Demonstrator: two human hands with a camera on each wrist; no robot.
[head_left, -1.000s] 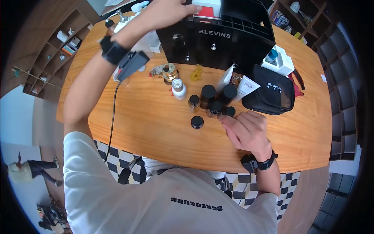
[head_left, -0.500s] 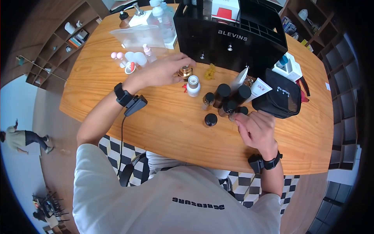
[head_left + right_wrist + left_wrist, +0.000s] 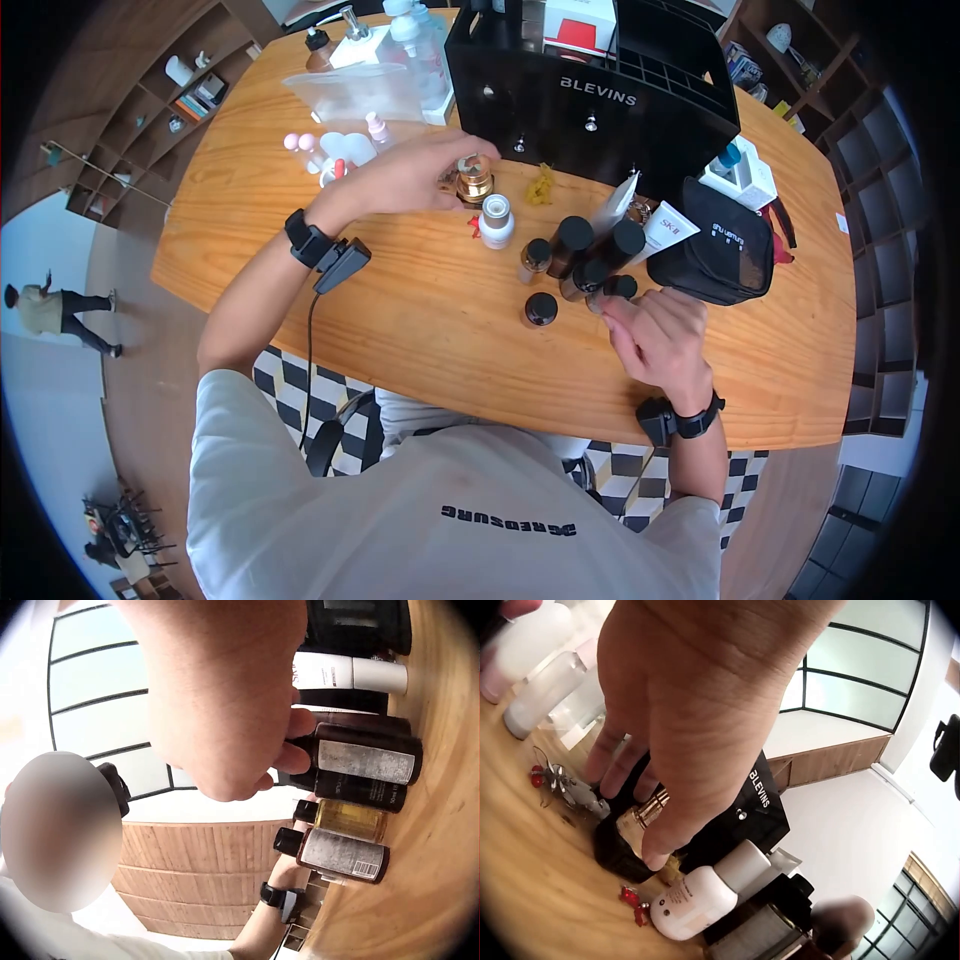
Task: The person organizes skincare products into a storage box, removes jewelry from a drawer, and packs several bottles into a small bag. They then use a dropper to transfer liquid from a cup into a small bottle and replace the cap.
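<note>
In the head view my left hand (image 3: 415, 180) curves round a gold-topped jar (image 3: 475, 178), fingers behind it and thumb in front. The left wrist view shows the thumb over the jar's (image 3: 634, 825) near side. A white bottle (image 3: 496, 228) stands beside it. My right hand (image 3: 662, 338) has bent fingers at a small black-capped bottle (image 3: 620, 287), beside several dark bottles (image 3: 572, 245). In the right wrist view the fingertips of this hand (image 3: 225, 705) touch a black cap near a labelled dark bottle (image 3: 367, 755); the exact contact is partly hidden.
Behind stands a black organizer (image 3: 590, 120) marked BLEVINS. A black pouch (image 3: 712, 250) and white tube (image 3: 665, 232) lie right of the bottles. A clear pouch (image 3: 360, 95), pump bottles and pink-capped bottle (image 3: 380, 132) are at the back left of the wooden table (image 3: 420, 330).
My left hand came down from the organizer's top to the gold-topped jar, then shifted slightly left, showing more of it. My right hand stays by the bottles. The head view has shifted.
</note>
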